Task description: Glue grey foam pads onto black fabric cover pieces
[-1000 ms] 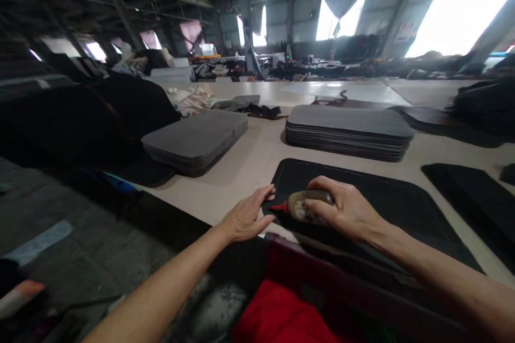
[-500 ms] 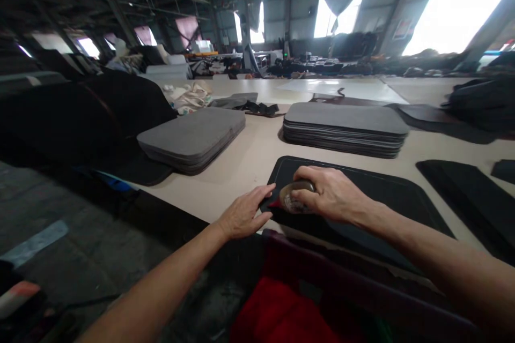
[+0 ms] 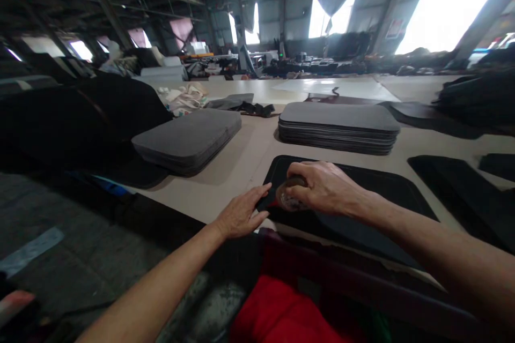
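Observation:
In the head view a black rounded-corner panel point(image 3: 378, 182) lies flat at the near edge of the table, with a thin line running just inside its border. My right hand point(image 3: 330, 186) is wrapped round a squeeze bottle point(image 3: 290, 199) with a red tip. The bottle is tilted over the panel's left part, its tip pointing down and left close to the surface. At the panel's left edge is my left hand point(image 3: 240, 213), fingers stretched out and apart, fingertips at the near left side. It holds nothing.
Behind the panel stands a stack of grey rounded panels point(image 3: 338, 118); another grey stack point(image 3: 187, 136) sits to the left. More black pieces point(image 3: 454, 187) lie on the right. A dark draped heap point(image 3: 80, 112) borders the pale table point(image 3: 225, 187) at left.
The view has shifted slightly, so the stacks and table appear a little further left. Both hands keep nearly the same places by the panel; the bottle stays in my right hand.

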A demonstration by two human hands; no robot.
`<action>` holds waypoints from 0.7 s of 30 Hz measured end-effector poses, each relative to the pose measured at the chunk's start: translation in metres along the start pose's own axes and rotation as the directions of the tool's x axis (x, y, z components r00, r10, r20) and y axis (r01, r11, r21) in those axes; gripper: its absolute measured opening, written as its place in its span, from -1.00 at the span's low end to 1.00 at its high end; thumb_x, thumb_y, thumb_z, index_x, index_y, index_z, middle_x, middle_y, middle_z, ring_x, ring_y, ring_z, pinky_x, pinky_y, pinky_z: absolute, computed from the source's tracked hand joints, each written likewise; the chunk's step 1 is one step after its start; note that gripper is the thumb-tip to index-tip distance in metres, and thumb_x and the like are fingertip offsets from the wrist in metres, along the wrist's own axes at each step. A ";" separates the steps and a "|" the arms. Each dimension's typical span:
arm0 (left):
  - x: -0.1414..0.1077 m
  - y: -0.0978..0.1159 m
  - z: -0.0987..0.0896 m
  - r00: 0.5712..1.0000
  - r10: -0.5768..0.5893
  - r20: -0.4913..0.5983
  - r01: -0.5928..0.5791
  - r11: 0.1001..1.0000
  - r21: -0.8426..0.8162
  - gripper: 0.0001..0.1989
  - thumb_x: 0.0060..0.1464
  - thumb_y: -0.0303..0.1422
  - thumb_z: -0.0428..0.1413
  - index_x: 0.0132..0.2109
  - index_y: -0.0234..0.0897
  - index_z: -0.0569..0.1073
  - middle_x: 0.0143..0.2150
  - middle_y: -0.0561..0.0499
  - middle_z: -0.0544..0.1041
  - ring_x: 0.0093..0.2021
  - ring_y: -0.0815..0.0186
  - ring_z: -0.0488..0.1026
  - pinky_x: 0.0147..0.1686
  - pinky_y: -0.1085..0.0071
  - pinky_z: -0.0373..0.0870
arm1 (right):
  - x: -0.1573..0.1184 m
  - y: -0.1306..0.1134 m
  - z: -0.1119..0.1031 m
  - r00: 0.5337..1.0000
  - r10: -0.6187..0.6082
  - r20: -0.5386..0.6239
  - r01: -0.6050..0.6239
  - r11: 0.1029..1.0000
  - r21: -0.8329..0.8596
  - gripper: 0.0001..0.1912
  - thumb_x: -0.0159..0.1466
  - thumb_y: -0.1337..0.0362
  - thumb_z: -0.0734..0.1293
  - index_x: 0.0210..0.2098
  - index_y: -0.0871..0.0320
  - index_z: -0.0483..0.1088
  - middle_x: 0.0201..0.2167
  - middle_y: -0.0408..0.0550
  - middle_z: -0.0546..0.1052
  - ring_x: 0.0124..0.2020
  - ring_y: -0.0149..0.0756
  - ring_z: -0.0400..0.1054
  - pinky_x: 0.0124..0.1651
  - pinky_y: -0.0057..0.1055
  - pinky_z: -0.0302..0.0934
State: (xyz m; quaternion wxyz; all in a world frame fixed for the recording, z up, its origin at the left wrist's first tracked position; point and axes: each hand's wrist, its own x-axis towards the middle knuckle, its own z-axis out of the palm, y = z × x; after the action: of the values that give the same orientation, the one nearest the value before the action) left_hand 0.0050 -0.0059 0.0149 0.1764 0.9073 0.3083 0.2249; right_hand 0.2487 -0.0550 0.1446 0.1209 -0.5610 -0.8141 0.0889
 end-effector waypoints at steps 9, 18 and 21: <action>0.000 -0.001 0.000 1.000 0.003 0.019 -0.004 1.000 0.010 -0.32 0.23 -0.33 0.09 0.42 -0.19 0.04 0.29 -0.15 0.35 0.22 0.16 0.38 0.25 0.16 0.33 | -0.015 0.017 -0.016 0.994 0.104 0.046 -0.102 0.994 -0.042 -0.77 0.24 0.10 0.26 -0.22 0.04 0.47 -0.37 -0.10 0.52 -0.40 -0.26 0.32 -0.41 -0.40 -0.08; 0.002 -0.001 -0.001 1.000 0.003 0.021 -0.003 1.000 0.026 -0.37 0.26 -0.27 0.06 0.40 -0.22 0.07 0.30 -0.15 0.34 0.22 0.17 0.39 0.26 0.18 0.32 | -0.055 0.051 -0.028 0.978 0.198 0.059 -0.197 0.980 -0.028 -0.75 0.25 0.07 0.29 -0.20 0.04 0.50 -0.37 -0.12 0.53 -0.40 -0.26 0.32 -0.41 -0.39 -0.03; 0.002 -0.001 -0.002 0.999 -0.014 0.029 0.012 0.999 0.046 -0.37 0.27 -0.25 0.05 0.40 -0.24 0.07 0.29 -0.15 0.35 0.23 0.17 0.38 0.27 0.21 0.31 | -0.073 0.062 -0.032 0.968 0.246 0.048 -0.245 0.969 -0.025 -0.75 0.25 0.07 0.28 -0.19 0.03 0.49 -0.35 -0.11 0.52 -0.38 -0.26 0.32 -0.41 -0.40 -0.01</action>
State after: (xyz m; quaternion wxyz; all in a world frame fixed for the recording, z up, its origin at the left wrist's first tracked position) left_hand 0.0053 -0.0040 0.0166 0.1614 0.9123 0.3167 0.2033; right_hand 0.3380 -0.1013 0.1507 0.0830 -0.6562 -0.7420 0.1094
